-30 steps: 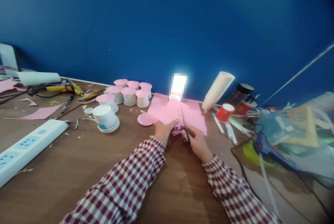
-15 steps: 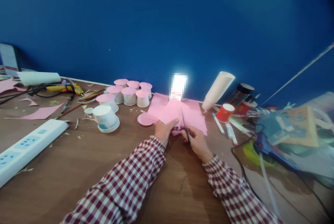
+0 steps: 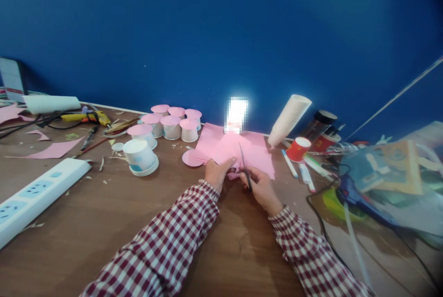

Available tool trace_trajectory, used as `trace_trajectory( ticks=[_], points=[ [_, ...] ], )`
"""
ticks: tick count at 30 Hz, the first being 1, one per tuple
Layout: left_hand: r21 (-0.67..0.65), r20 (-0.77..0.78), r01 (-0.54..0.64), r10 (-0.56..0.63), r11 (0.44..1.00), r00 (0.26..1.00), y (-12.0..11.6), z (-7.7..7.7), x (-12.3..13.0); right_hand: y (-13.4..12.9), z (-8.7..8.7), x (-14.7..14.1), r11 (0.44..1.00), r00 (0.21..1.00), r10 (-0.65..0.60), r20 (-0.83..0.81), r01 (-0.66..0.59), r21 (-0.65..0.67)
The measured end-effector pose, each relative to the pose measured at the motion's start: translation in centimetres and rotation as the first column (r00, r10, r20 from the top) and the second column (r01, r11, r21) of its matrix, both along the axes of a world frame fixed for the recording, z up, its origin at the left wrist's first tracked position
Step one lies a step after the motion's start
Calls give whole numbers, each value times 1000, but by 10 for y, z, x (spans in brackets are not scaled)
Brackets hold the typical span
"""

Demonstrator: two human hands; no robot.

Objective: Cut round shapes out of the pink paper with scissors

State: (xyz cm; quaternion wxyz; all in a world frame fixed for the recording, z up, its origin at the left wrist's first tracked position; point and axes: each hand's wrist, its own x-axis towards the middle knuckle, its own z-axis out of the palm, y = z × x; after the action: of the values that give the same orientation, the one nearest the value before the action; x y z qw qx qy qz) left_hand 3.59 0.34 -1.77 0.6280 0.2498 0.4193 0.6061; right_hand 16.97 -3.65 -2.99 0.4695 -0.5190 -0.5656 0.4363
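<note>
My left hand [image 3: 218,171] is closed on a sheet of pink paper [image 3: 226,150], thumb on top. In my right hand [image 3: 262,187] is a pair of scissors [image 3: 243,160], the fingers round its dark handles and a blade pointing away from me over the pink paper. Whether the blades are parted is hard to make out. More pink sheets [image 3: 258,142] lie beneath and behind the hands. A pink paper disc [image 3: 193,158] rests just left of my left hand.
Several paper cups topped with pink discs [image 3: 170,121] stand at the back left, near an uncovered cup [image 3: 140,154]. A power strip [image 3: 38,197] lies left, a yellow glue gun [image 3: 90,117] behind it. At right are a cup stack [image 3: 290,119], a red cup [image 3: 298,149] and a blue glue gun [image 3: 360,200].
</note>
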Motion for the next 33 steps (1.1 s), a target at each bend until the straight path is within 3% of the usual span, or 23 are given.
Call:
trace_trajectory(
  ticks=[33],
  points=[
    [-7, 22, 31, -31, 1000, 999, 4, -7, 2, 0, -3, 0, 1000, 1000, -10, 6, 10, 12]
  ],
)
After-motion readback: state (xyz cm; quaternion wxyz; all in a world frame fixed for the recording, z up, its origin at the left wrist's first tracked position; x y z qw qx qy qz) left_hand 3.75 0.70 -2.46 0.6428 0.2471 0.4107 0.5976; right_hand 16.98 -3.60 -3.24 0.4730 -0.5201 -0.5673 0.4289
